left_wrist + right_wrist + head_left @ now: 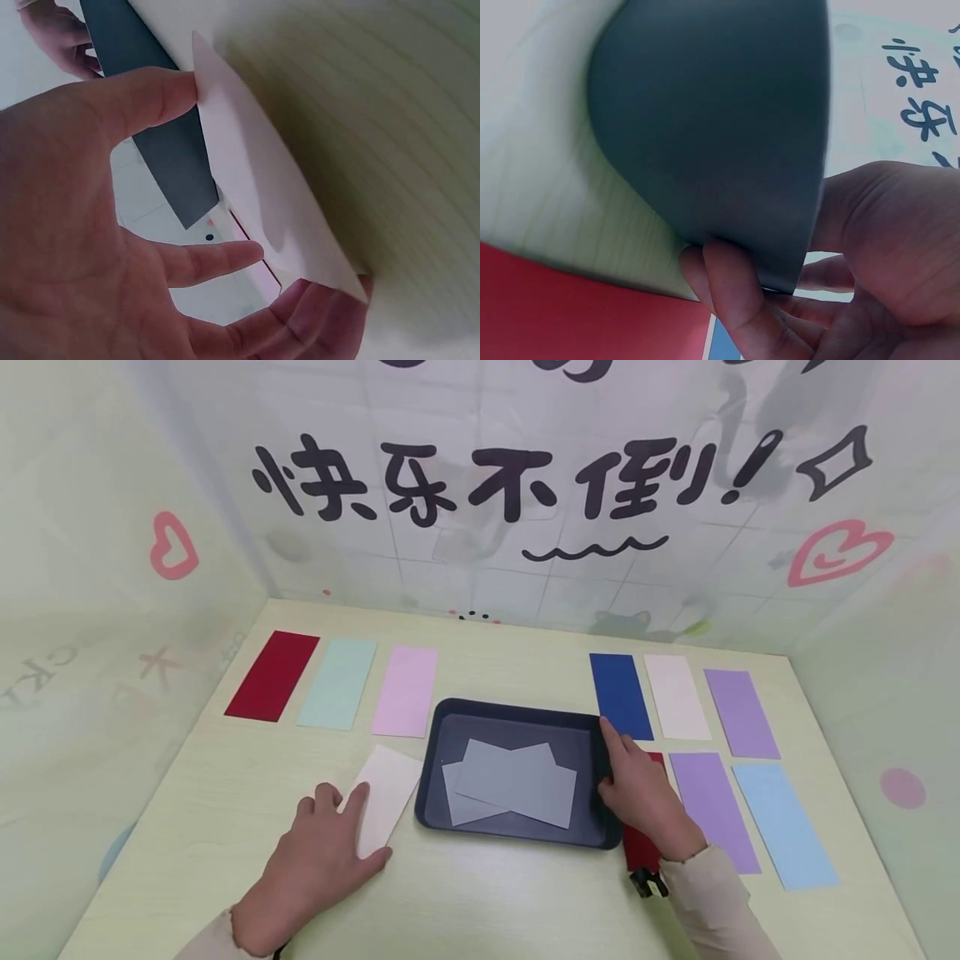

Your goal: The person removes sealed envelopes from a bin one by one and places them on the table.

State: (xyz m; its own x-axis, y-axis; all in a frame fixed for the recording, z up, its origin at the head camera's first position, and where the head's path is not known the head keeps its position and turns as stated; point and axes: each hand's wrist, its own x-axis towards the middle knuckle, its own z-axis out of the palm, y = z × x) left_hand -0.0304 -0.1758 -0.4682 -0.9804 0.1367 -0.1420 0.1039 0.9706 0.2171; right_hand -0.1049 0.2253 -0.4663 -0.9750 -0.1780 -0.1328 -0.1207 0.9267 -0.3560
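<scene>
On the left of the head view, my left hand (311,852) holds a pale pink, nearly white card (388,793) by its edges. The left wrist view shows this card (251,176) bowed and slanting between the thumb and the fingers, over the tabletop. A dark grey-blue tray (487,724) sits in the middle with overlapping grey cards (517,781) inside. At its right side my right hand (645,789) grips the rim, fingers bent round the tray's edge (712,135). Beneath that hand and wrist lies a red card (639,852), partly hidden.
Back left, a dark red card (273,677), a mint card (337,685) and a pink card (405,692) form a row. To the right lie a blue card (621,693), another pale card (677,697), purple cards (716,810) and a light blue card (783,827). Printed curtains surround the table.
</scene>
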